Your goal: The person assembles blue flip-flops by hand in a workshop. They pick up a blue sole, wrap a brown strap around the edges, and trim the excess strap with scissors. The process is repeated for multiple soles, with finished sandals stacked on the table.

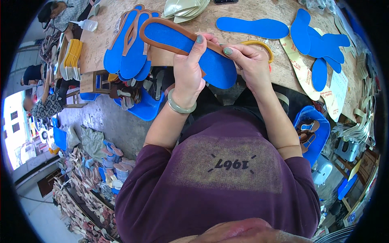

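Observation:
Both hands hold a blue shoe insole (219, 69) above the table's near edge. A brown edging strip (165, 21) runs around its narrower end, at the left, and along its sides. My left hand (188, 69) is closed on the insole's middle, thumb on top. My right hand (252, 67) pinches the strip at the far side edge, thumb and fingers pressed together. Behind the right hand shows a yellow curved loop (259, 43); what it belongs to is hidden. Left of the hands lies a pile of blue insoles (133, 62) with brown edging.
Plain blue insoles (253, 27) and printed cream sheets (302, 71) lie on the wooden table (194, 30), right of the hands. At the left are a white squeeze bottle (89, 25) and a yellow-edged stack (72, 56). Blue bins (320, 139) with shoes stand below. Other people work at the far left.

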Motion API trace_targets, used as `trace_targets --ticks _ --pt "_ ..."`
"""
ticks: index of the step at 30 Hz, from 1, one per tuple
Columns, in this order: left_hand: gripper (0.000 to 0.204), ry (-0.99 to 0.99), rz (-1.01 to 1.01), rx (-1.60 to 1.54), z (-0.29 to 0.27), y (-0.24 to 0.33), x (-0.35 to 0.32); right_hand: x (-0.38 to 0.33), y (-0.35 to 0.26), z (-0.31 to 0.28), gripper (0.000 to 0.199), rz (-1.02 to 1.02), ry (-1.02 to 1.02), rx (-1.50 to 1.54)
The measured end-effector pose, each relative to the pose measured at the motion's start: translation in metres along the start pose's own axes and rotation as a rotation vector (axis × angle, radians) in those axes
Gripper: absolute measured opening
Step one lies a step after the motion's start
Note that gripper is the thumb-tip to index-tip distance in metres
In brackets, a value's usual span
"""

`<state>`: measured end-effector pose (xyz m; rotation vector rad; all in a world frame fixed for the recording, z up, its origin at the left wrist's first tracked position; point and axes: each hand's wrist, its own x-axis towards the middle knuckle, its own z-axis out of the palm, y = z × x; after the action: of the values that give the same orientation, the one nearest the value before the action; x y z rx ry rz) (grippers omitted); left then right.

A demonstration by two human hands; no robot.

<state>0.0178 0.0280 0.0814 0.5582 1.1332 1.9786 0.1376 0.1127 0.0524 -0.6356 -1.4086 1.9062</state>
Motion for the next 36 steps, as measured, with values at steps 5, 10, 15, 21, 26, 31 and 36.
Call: trace_targets --ticks 5,10,15,21,26,31,36 --pt "0.025 0.005 0.007 0.13 -0.005 0.001 0.0 0.001 -0.008 -0.003 0.019 -0.136 -0.071 -0.404" --pt "0.023 -0.159 -0.054 0.178 -0.014 -0.006 -0.002 0.0 0.006 -0.003 0.017 -0.06 -0.047 -0.238" --pt "0.021 -0.193 -0.177 0.046 -0.029 -0.014 -0.005 0.009 0.014 -0.015 0.024 0.266 -0.215 0.094" --pt "0.021 -0.242 -0.356 0.175 -0.033 0.0 0.0 0.019 -0.002 -0.027 0.032 0.135 -0.258 -0.096" --pt "0.028 -0.191 -0.552 0.121 -0.037 -0.002 0.008 0.026 -0.005 -0.043 0.038 -0.114 -0.217 -0.603" --pt "0.029 -0.162 -0.677 0.057 -0.04 -0.003 0.017 0.031 -0.018 -0.088 0.049 -0.383 -0.345 -1.33" --pt "0.028 -0.166 -0.6 0.104 -0.033 -0.009 0.01 0.028 -0.037 -0.08 0.07 -0.134 -0.603 -1.45"
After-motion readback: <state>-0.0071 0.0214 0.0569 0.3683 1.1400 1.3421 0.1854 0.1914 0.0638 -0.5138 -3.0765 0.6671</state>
